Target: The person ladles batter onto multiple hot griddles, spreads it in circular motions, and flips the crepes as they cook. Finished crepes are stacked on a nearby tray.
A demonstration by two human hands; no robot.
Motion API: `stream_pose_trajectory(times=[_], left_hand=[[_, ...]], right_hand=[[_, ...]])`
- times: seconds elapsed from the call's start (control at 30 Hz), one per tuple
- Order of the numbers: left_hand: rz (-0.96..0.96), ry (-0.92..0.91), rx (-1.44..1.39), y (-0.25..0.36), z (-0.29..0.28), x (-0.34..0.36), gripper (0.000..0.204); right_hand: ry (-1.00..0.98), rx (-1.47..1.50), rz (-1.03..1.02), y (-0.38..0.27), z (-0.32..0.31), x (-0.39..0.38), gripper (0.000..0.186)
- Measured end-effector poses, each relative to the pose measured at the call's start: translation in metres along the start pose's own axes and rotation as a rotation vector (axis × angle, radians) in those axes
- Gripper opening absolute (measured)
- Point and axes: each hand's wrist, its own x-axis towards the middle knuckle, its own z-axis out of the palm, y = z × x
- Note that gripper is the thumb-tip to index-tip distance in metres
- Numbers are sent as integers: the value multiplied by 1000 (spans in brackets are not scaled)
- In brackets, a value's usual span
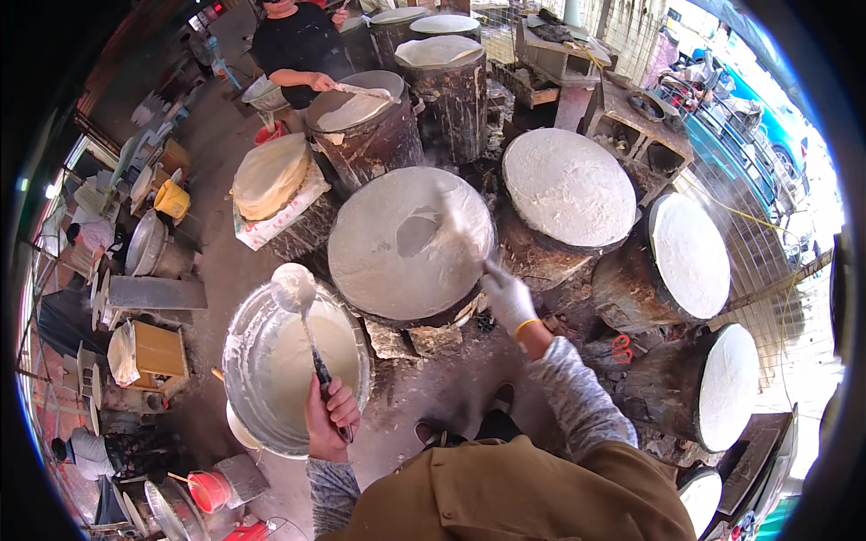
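My bare left hand [332,417] is closed round the dark handle of a ladle [294,287]. The ladle's batter-coated bowl is held over the rim of a big metal basin [236,347] that contains pale batter [311,361]. My right hand [511,305], in a white glove, grips a spreader [465,230] whose blade is smeared by motion. Its blade is over a round griddle [361,279] in front of me. Wet batter coats most of that griddle, and a darker grey patch [417,233] shows near the middle.
Drum stoves with batter-covered tops, such as one griddle [570,185] and another [690,257], curve round my right. A stack of flatbreads [271,176] stands left of the middle griddle. Beyond, a person in black [302,45] works at another drum [361,135]. Red tongs [621,349] lie low at right.
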Motion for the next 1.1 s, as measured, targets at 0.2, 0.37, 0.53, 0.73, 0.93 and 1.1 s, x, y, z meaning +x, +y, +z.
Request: stream_pose_trajectory(times=[0.2,0.37,0.53,0.73,0.93,1.1], left_hand=[[-50,13,93,5,11,2,44],[-119,10,137,2,11,3,46],[-138,-32,131,7,13,-6,43],[-182,5,93,10,1,-10,47],[-256,-11,115,5,8,7,48],[-314,2,181,1,11,35,46]], right_hand=[[116,52,-110,26,-7,19,36],[-89,-96,76,6,10,10,37],[-83,-15,81,-21,3,-20,37],[27,101,230,26,35,-73,38],[-162,208,311,-31,51,-38,40],[-96,108,141,-8,21,7,40]])
